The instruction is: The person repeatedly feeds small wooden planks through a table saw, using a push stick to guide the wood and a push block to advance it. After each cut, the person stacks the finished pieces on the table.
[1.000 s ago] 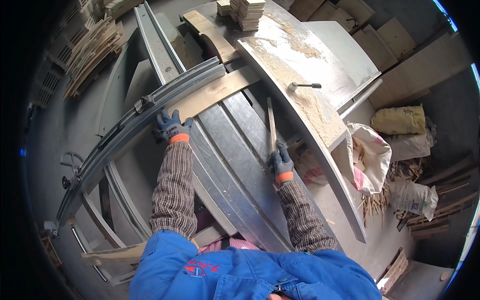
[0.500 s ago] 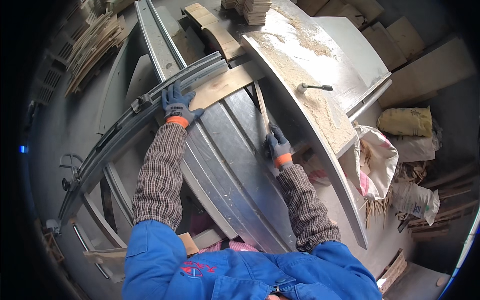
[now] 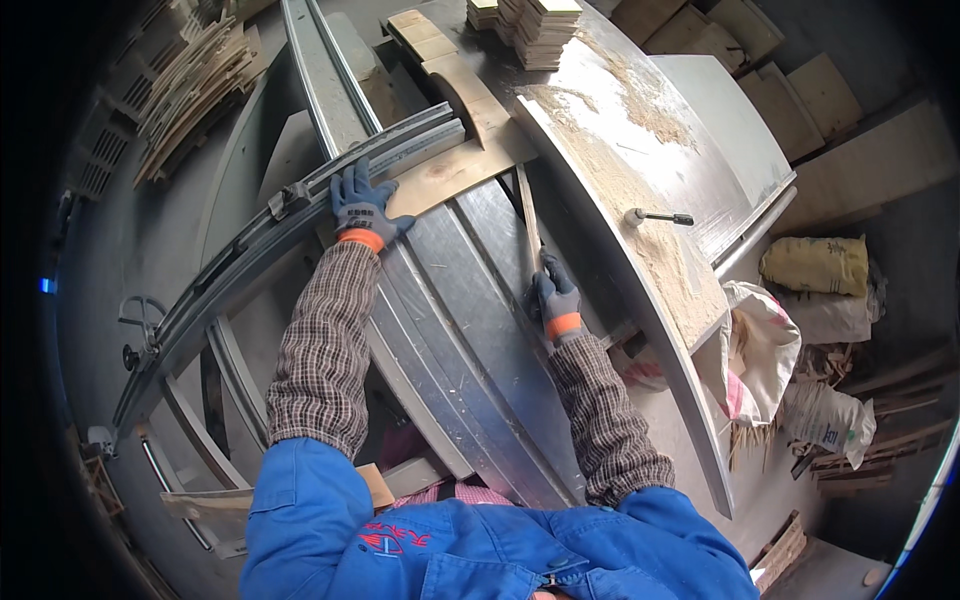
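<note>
My left hand (image 3: pixel 364 207), in a grey glove with an orange cuff, lies with fingers spread across the metal crosscut fence (image 3: pixel 410 130) and the near-left end of a flat wooden board (image 3: pixel 450 178). That board rests along the fence, across the ribbed metal sliding table (image 3: pixel 470 300) of a panel saw. My right hand (image 3: pixel 556 297), gloved alike, is closed round the near end of a thin wooden stick (image 3: pixel 528 215). The stick points away from me, its far tip near the board's right end. The saw blade cannot be made out.
A long metal rip fence (image 3: pixel 620 270) runs along the right, with sawdust (image 3: pixel 670 290) and a black-handled lever (image 3: pixel 660 217) beyond it. Wood pieces (image 3: pixel 455 75) line up past the board. Stacked slats (image 3: pixel 545 35) stand farther off. Sacks (image 3: pixel 750 350) lie at right.
The view has shifted slightly. The board has slid away from me a little, and its far edge now meets the row of wood pieces. Both hands keep their hold.
</note>
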A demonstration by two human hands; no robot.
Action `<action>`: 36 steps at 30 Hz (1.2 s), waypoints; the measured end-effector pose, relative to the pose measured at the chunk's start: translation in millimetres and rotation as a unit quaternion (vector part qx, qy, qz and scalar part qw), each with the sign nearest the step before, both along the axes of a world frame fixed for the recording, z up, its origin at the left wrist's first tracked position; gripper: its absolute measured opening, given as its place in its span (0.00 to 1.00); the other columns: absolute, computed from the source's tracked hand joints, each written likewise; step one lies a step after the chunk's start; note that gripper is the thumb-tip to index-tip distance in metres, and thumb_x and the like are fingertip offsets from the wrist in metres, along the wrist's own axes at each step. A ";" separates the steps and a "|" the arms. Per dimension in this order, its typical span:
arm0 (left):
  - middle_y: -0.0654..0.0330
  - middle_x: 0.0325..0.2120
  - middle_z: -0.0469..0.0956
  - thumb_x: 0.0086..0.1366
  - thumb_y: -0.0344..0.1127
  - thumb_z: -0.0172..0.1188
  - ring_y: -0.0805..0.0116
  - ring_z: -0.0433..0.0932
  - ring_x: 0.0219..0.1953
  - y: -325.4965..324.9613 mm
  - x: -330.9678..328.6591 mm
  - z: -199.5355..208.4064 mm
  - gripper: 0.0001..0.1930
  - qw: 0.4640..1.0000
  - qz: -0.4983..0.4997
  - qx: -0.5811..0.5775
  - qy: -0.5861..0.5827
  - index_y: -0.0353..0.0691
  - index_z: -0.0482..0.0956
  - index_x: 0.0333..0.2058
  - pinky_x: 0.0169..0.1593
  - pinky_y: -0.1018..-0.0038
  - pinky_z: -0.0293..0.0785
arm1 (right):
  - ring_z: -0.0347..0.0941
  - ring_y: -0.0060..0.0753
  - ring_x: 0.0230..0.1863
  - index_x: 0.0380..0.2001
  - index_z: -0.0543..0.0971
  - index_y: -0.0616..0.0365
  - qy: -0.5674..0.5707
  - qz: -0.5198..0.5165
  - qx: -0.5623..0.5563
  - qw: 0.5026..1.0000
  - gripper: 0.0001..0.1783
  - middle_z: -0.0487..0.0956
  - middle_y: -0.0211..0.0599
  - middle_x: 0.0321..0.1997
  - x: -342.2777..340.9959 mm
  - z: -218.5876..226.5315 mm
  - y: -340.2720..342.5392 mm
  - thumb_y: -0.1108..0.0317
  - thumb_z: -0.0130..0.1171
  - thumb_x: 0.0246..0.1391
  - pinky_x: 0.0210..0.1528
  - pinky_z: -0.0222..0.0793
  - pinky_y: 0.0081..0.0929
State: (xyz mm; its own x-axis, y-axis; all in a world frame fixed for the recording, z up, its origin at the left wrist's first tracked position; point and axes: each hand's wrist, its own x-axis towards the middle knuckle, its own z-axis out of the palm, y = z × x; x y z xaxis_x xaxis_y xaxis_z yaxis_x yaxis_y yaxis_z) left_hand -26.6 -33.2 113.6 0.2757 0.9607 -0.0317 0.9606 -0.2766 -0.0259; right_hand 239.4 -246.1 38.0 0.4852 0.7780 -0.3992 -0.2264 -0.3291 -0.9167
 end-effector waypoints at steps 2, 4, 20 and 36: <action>0.55 0.71 0.49 0.45 0.67 0.68 0.51 0.45 0.72 14.5 -2.1 -1.6 0.38 1.000 -0.001 0.000 -0.003 0.64 0.79 0.56 0.75 0.51 0.31 | 0.67 0.16 0.18 0.64 0.74 0.44 -0.007 -0.002 -0.005 1.000 0.27 0.75 0.24 0.23 -2.1 -1.6 12.8 0.69 0.58 0.61 0.20 0.63 0.22; 0.55 0.71 0.49 0.44 0.67 0.68 0.51 0.45 0.72 27.9 -4.4 -4.5 0.38 1.000 -0.005 0.002 -0.012 0.64 0.79 0.56 0.75 0.50 0.31 | 0.67 0.16 0.19 0.64 0.75 0.44 0.000 -0.005 -0.022 1.000 0.27 0.75 0.23 0.23 -4.0 -5.5 23.6 0.69 0.59 0.60 0.20 0.63 0.22; 0.51 0.74 0.42 0.47 0.69 0.66 0.51 0.38 0.75 60.1 -25.8 -37.6 0.39 1.000 -0.002 -0.003 -0.014 0.63 0.78 0.58 0.75 0.51 0.28 | 0.70 0.27 0.50 0.65 0.72 0.53 -0.090 0.035 0.035 0.995 0.28 0.76 0.39 0.51 1.0 -55.7 21.5 0.66 0.57 0.60 0.52 0.64 0.25; 0.66 0.59 0.74 0.62 0.60 0.59 0.62 0.69 0.61 -0.5 -141.0 -73.4 0.27 0.997 -0.018 0.071 0.018 0.54 0.78 0.55 0.68 0.57 0.55 | 0.75 0.53 0.58 0.64 0.71 0.56 -0.400 0.128 -0.085 0.904 0.27 0.78 0.56 0.56 11.1 42.4 -305.7 0.68 0.56 0.61 0.59 0.71 0.39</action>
